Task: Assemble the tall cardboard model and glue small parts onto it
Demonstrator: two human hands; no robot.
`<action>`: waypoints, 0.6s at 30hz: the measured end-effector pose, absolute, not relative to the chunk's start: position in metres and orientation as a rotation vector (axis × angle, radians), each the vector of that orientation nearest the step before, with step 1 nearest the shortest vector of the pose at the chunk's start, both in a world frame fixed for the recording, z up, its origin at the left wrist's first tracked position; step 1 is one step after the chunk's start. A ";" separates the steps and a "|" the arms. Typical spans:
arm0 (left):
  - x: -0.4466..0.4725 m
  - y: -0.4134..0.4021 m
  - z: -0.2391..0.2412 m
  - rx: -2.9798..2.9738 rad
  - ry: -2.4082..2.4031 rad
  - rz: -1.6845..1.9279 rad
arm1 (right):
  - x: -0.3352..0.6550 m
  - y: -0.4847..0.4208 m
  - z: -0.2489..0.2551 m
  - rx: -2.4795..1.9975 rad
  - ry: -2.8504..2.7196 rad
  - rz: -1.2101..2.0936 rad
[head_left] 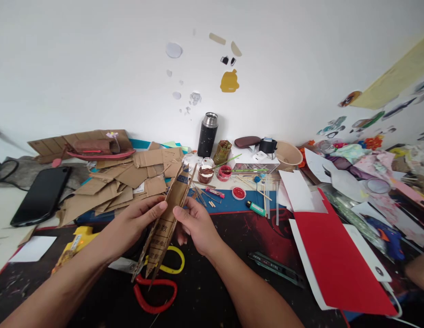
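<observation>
A long, narrow piece of brown cardboard (177,197), folded into a trough shape with pointed ends, is held up over the table in both hands. Along its left side the fingers and thumb of my left hand (143,216) are closed on the wall. My right hand (198,223) pinches the opposite wall, its thumb on the edge. Below the cardboard lie scissors (157,310) with one red and one yellow handle loop, partly covered by it. A yellow tool (82,237), partly hidden, rests behind my left forearm.
Cardboard scraps (118,180) are heaped at back left, near a black phone (41,196). A black thermos (208,136) and open paint pots (224,172) stand by the wall. On the right lie a utility knife (275,269), red sheet (338,259) and blue glue gun (386,234).
</observation>
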State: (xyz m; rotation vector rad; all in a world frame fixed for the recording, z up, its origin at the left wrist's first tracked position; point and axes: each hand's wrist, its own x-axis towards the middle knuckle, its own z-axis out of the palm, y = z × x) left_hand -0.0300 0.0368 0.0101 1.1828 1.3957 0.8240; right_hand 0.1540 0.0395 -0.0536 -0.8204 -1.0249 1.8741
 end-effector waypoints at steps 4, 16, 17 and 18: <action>-0.029 0.037 0.007 1.100 1.301 0.803 | 0.154 0.040 -0.055 -0.836 -1.014 1.872; -0.026 0.037 -0.004 0.988 1.216 0.844 | 0.154 0.042 -0.056 -0.861 -1.016 1.850; -0.027 0.037 -0.005 0.995 1.221 0.844 | 0.154 0.041 -0.056 -0.864 -1.023 1.850; -0.027 0.037 -0.006 1.005 1.232 0.846 | 0.155 0.041 -0.056 -0.867 -1.030 1.851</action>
